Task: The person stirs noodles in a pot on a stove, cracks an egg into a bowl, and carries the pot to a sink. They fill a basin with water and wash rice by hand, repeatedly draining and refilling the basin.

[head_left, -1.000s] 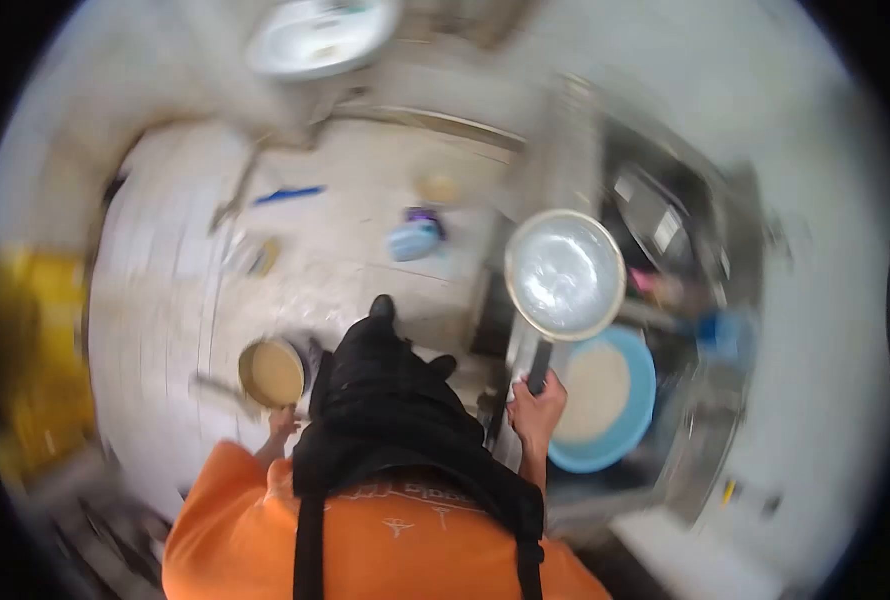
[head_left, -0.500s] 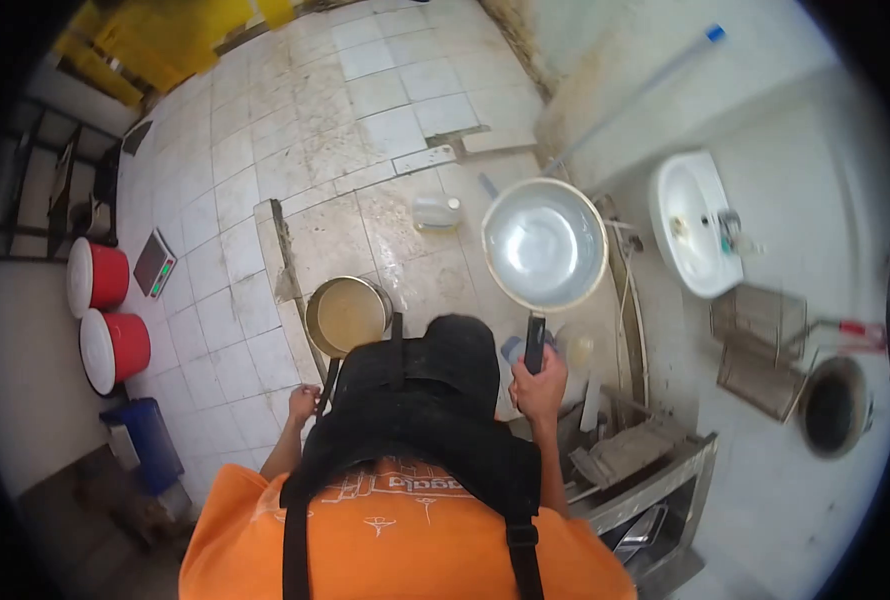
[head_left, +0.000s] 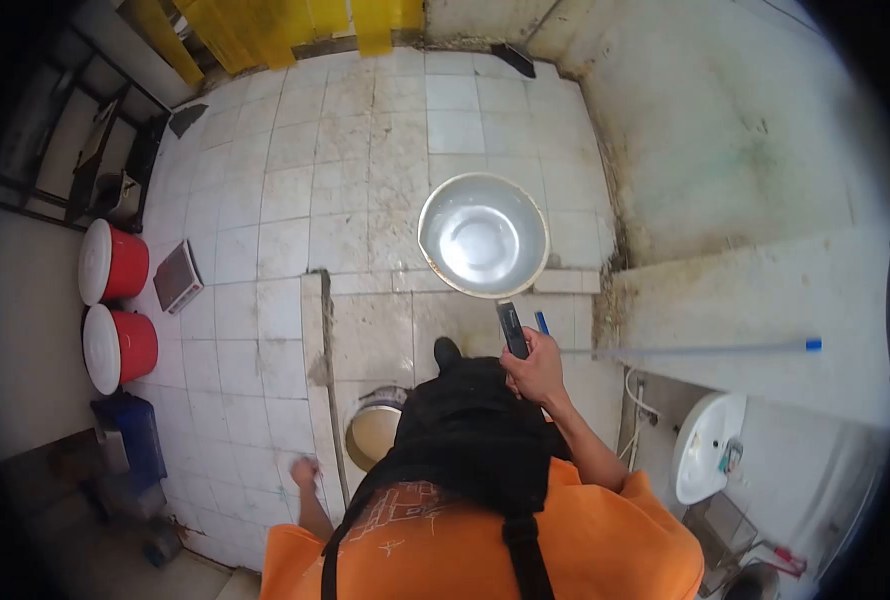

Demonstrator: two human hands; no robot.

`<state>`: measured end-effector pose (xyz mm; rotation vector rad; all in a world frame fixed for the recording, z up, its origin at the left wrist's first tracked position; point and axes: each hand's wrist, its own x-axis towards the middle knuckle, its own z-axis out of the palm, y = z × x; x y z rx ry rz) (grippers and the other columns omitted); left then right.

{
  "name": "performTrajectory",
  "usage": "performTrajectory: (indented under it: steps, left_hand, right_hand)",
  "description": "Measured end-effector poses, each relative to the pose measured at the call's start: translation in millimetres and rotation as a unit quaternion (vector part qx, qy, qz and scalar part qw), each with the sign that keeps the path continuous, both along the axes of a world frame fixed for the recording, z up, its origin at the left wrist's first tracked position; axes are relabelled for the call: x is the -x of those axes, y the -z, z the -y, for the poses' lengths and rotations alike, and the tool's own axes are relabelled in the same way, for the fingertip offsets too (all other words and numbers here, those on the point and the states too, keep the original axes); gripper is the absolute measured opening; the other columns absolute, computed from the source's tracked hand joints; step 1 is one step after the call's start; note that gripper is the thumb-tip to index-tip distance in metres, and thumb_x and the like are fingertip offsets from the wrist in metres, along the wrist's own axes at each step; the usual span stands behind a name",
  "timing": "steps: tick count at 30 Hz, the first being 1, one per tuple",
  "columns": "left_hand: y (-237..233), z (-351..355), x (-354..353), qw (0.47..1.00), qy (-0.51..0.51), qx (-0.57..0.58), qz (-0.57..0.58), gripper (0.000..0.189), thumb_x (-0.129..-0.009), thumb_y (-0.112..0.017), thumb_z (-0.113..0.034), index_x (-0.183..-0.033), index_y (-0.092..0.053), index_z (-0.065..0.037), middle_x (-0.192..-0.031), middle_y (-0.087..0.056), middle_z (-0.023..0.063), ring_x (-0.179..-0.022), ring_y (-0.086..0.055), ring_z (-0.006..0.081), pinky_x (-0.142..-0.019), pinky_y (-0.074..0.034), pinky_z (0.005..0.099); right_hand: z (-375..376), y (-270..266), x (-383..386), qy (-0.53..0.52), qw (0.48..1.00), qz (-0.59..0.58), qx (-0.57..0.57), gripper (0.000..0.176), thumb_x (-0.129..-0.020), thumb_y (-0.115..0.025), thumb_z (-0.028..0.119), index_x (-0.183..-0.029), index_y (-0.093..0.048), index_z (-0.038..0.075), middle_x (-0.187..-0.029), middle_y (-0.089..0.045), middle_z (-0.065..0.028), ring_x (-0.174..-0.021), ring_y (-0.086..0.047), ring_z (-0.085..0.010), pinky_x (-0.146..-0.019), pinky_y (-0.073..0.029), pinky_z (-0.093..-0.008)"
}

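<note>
Right hand (head_left: 537, 372), in the head view, is wrapped around the black handle (head_left: 511, 330) of a round, silver-coloured metal saucepan (head_left: 482, 235). The saucepan is held out ahead of the body, above the white-tiled floor (head_left: 345, 220), with its bright interior turned up toward the camera. The left hand (head_left: 305, 472) is lowered at the person's left side, with its fingers apparently curled; whether anything is held in it cannot be told. Between that hand and the black apron (head_left: 475, 410), worn over an orange shirt (head_left: 605, 520), a round pot with a tan interior (head_left: 370, 435) is seen, partly covered by the apron. A dark shoe (head_left: 447, 353) is shown just past the apron's edge. Along the left, two red tubs with round white lids (head_left: 137, 345) are placed near a flat, square scale (head_left: 177, 275). On the right, a white washbasin (head_left: 700, 430) is mounted on the wall, and the far end is hung with yellow plastic strips (head_left: 255, 30).
</note>
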<state>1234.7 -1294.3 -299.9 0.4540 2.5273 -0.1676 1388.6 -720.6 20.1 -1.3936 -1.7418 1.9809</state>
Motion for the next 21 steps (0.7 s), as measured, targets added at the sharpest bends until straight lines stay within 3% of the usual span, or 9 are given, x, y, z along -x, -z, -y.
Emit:
performTrajectory:
  steps: [2,3,4,6,10,17,20,21]
  left_hand:
    - [-13,-12,-48,0.998,0.013,0.015,0.053,0.010,-0.074,-0.062,-0.020,-0.072,-0.065,-0.010,-0.073,-0.066,0.0113,-0.074,-0.064,0.0302,-0.065,-0.048,0.0437]
    - [-16,-19,-63,0.995,-0.039,0.013,0.087,0.010,-0.075,-0.062,-0.020,-0.074,-0.065,-0.010,-0.073,-0.066,0.0114,-0.073,-0.064,0.0301,-0.066,-0.048,0.0437]
    - [-20,-26,-63,0.978,-0.159,-0.014,0.131,0.010,-0.075,-0.061,-0.019,-0.075,-0.066,-0.010,-0.074,-0.066,0.0114,-0.073,-0.064,0.0301,-0.066,-0.048,0.0437]
    - [-22,-62,-47,0.934,-0.308,-0.048,0.173,0.011,-0.076,-0.060,-0.019,-0.078,-0.066,-0.010,-0.075,-0.066,0.0116,-0.073,-0.063,0.0300,-0.066,-0.049,0.0436]
    - [-7,-145,46,0.907,-0.368,-0.094,0.182,0.013,-0.077,-0.058,-0.018,-0.083,-0.066,-0.010,-0.077,-0.066,0.0118,-0.073,-0.063,0.0297,-0.068,-0.049,0.0435]
    - [31,-298,328,0.921,-0.322,-0.169,0.139,0.019,-0.079,-0.055,-0.017,-0.092,-0.067,-0.009,-0.080,-0.066,0.0122,-0.072,-0.063,0.0293,-0.070,-0.050,0.0433]
    - [68,-344,545,0.955,-0.160,-0.250,0.019,0.022,-0.080,-0.054,-0.017,-0.096,-0.067,-0.008,-0.082,-0.066,0.0124,-0.071,-0.063,0.0291,-0.070,-0.051,0.0432]
    - [47,-381,633,0.964,-0.029,-0.260,-0.049,0.021,-0.085,-0.051,-0.019,-0.096,-0.065,-0.008,-0.077,-0.064,0.0110,-0.068,-0.062,0.0265,-0.068,-0.050,0.0413]
  right_hand:
    - [-36,-6,54,-0.035,0.999,-0.004,-0.023,0.010,-0.076,-0.056,-0.001,-0.074,-0.047,0.002,-0.049,-0.046,-0.0022,-0.034,-0.046,-0.0111,-0.031,-0.034,-0.0269]
    - [-54,-5,79,-0.049,0.998,-0.001,-0.028,0.010,-0.076,-0.056,-0.001,-0.074,-0.047,0.002,-0.049,-0.046,-0.0022,-0.034,-0.046,-0.0111,-0.031,-0.034,-0.0269]
    - [-73,-1,107,-0.051,0.999,-0.013,-0.008,0.010,-0.077,-0.056,-0.001,-0.073,-0.047,0.002,-0.050,-0.046,-0.0022,-0.034,-0.046,-0.0112,-0.031,-0.033,-0.0271]
    - [-109,4,169,-0.054,0.998,-0.022,-0.002,0.011,-0.078,-0.056,0.000,-0.073,-0.046,0.002,-0.049,-0.046,-0.0023,-0.034,-0.046,-0.0112,-0.030,-0.032,-0.0276]
    - [-173,15,288,-0.065,0.997,-0.030,-0.021,0.012,-0.079,-0.057,0.002,-0.073,-0.047,0.003,-0.048,-0.046,-0.0024,-0.033,-0.046,-0.0112,-0.030,-0.031,-0.0278]
    - [-276,7,491,-0.024,0.999,-0.031,-0.026,0.013,-0.081,-0.056,0.004,-0.072,-0.047,0.003,-0.045,-0.046,-0.0035,-0.032,-0.044,-0.0120,-0.030,-0.032,-0.0275]
    - [-327,2,567,-0.017,0.999,-0.029,-0.031,0.013,-0.080,-0.055,0.002,-0.071,-0.046,0.003,-0.045,-0.046,-0.0035,-0.031,-0.044,-0.0122,-0.030,-0.031,-0.0272]
    - [-347,4,595,-0.019,0.999,-0.022,-0.038,0.013,-0.080,-0.055,0.002,-0.071,-0.046,0.003,-0.045,-0.046,-0.0035,-0.031,-0.044,-0.0121,-0.030,-0.032,-0.0272]
